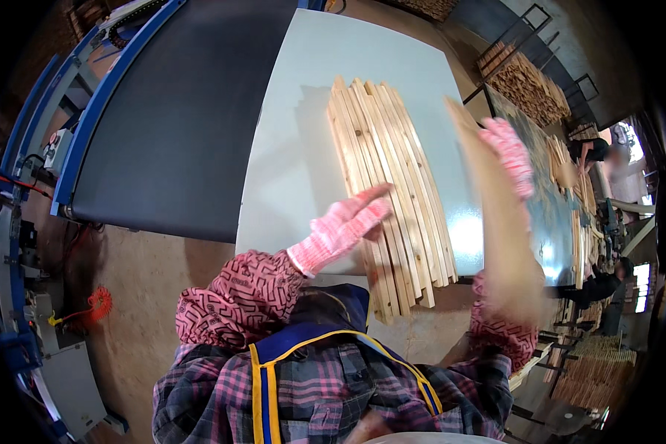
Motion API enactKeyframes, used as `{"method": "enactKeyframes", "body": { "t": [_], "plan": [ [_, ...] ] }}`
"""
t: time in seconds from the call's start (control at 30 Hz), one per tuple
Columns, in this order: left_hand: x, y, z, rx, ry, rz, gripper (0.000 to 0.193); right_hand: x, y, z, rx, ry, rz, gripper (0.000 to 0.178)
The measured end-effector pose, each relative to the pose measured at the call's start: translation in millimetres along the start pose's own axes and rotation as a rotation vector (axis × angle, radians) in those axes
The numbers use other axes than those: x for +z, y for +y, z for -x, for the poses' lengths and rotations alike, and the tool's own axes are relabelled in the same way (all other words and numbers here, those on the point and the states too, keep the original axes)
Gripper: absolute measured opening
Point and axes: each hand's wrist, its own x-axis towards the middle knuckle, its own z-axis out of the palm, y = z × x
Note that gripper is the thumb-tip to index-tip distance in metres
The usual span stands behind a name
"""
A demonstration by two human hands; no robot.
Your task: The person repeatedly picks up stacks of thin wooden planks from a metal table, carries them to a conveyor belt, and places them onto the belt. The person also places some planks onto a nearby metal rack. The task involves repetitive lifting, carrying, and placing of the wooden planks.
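Wooden strips (396, 174) lie side by side on the table (281, 163), overhanging its near edge. The left hand (345, 228), fingers extended, is over them; the right hand (512, 154) holds a blurred board (493, 203) by the table's right edge.

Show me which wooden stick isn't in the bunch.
The blurred board at the right-hand fingers; the bunched strips lie side by side on the pale table.
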Motion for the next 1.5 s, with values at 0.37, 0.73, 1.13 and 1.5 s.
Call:
{"method": "enactKeyframes", "body": {
  "t": [0.37, 0.73, 1.13, 1.5],
  "plan": [
    [24, -91, 14, -0.151, 0.156, -0.838, 0.102, 74, 85, 81, 0.61, -0.691, 0.397, 0.059],
    [2, -88, 18, -0.206, -0.021, -0.825, 0.108, 103, 33, 125, 0.852, -0.851, 0.105, 0.069],
    [-217, 9, 127, -0.214, 0.293, -0.922, 0.116, 216, -209, 46, 1.101, -0.594, -0.233, 0.074],
    [-542, 112, 386, -0.306, 0.921, -1.138, 0.093, 480, -532, -165, 0.579, -0.703, -0.777, 0.063]
  ]
}}
